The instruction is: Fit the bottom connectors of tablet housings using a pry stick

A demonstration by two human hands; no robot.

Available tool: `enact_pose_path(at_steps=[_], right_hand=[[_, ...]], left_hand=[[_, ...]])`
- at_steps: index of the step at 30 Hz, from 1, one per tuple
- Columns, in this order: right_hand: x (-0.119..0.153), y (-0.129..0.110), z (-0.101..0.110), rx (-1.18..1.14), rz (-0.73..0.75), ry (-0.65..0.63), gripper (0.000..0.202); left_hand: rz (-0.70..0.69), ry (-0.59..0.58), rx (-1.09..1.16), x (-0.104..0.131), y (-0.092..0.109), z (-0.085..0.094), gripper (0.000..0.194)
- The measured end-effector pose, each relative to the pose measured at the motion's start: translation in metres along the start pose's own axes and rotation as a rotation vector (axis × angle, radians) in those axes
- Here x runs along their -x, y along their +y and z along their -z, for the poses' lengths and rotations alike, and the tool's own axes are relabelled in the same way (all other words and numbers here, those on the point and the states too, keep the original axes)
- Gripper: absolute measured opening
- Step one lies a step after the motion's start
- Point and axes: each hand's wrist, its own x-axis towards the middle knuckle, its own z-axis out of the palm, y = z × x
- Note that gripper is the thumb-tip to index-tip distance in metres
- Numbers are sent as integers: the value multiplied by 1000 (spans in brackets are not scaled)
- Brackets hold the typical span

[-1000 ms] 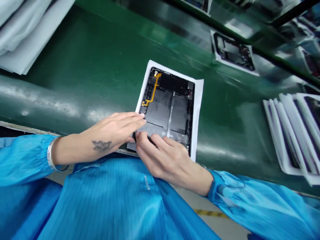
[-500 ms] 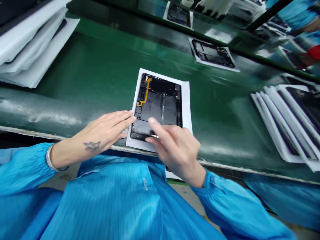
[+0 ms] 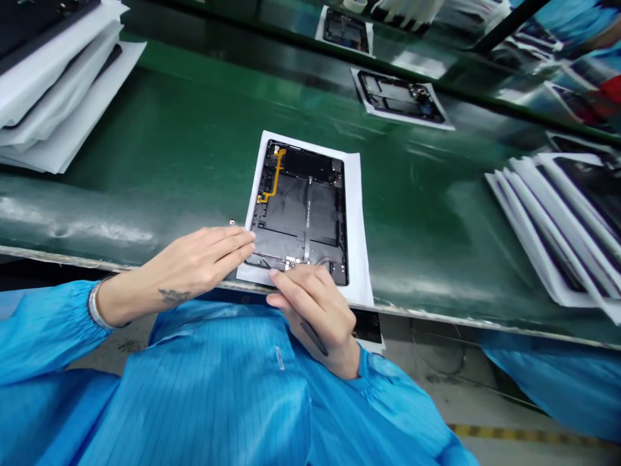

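Observation:
An opened tablet lies on a white foam sheet at the bench's front edge. Its dark inside shows, with an orange flex cable along the left side. My left hand lies flat, fingers stretched, its fingertips at the tablet's lower left edge. At the bottom edge, my right hand is closed round a slim dark tool. The tool's rear end sticks out behind the hand, and a thin dark tip shows near the tablet's lower left corner. The fingers hide part of the tablet's bottom edge.
Stacks of tablets between white sheets stand at left and right. Farther back lies another opened tablet on a sheet. A small round piece sits on the green bench. Below the edge another dark device shows.
My right hand has moved down and left from over the tablet to its bottom edge, uncovering a metallic part there. The dark tool now shows. My left hand has shifted slightly down.

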Motion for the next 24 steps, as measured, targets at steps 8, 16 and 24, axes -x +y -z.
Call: enact_pose_path(at_steps=[8, 16, 24], right_hand=[[12, 2, 2, 162, -52, 38, 33], [-5, 3, 15, -98, -206, 92, 31], [-38, 13, -1, -370, -396, -39, 17]], left_hand=[[32, -30, -17, 5, 1, -4, 35], [14, -135, -127, -15, 9, 3, 36], [29, -165, -272, -29, 23, 5, 33]])
